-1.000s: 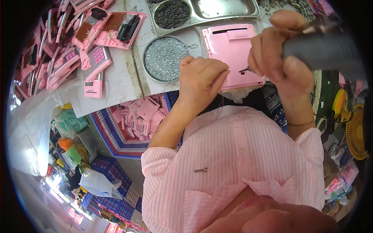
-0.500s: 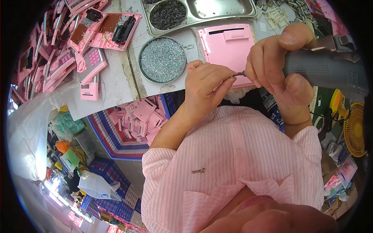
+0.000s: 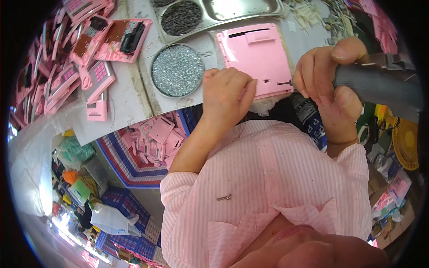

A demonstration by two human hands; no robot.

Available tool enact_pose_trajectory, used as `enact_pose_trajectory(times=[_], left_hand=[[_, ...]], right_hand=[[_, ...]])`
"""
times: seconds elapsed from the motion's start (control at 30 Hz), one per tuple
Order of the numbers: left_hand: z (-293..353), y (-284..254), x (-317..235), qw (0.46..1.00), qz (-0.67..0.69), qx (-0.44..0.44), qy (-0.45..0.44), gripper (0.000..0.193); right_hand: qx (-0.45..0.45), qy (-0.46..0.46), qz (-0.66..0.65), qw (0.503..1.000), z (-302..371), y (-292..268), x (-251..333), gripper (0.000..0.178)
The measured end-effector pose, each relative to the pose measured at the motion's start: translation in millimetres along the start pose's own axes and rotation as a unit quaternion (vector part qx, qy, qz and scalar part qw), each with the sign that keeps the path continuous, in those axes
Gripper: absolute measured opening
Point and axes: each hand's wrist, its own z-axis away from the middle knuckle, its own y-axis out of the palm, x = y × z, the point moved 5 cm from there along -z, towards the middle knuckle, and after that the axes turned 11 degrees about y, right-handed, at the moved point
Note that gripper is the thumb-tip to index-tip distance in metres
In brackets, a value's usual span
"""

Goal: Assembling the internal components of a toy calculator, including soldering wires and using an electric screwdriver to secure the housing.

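Note:
My right hand (image 3: 328,78) grips a grey electric screwdriver (image 3: 380,85), its thin bit pointing left across the lower right of a pink plastic housing (image 3: 257,56). That housing lies flat on the table, with a slot near its far edge and a small square hole near its front. My left hand (image 3: 228,91) is closed at the housing's lower left edge, apart from the bit tip. Its curled fingers hide whatever they may hold. Just left of this hand stands a round metal tin (image 3: 177,70) full of small silvery screws.
A steel tray (image 3: 214,24) at the back has dark screws in one compartment. Pink telephone-like assemblies (image 3: 100,76) are heaped on the left. Below the table edge is a striped basket (image 3: 118,165) of pink parts. White plastic pieces (image 3: 308,13) lie at the back right.
My left hand has drawn back leftward from the screwdriver bit, where its fingers pinched at the tip. The bit now shows bare over the housing. The whole view has shifted slightly.

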Motion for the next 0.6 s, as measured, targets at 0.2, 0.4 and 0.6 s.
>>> enact_pose_trajectory(times=[0.2,0.4,0.6], left_hand=[[-7,15,-9,0.996,0.081,0.028,0.026,0.023],[-12,34,-25,0.985,0.168,0.012,0.027,0.01],[-13,37,-34,0.963,0.269,0.001,-0.01,0.017]], right_hand=[[-0.013,-0.02,0.001,1.0,42,-34,-24,0.044],[-0.051,-0.021,-0.015,0.998,52,-26,-16,0.042],[0.026,-0.022,0.005,0.999,40,-24,9,0.043]])
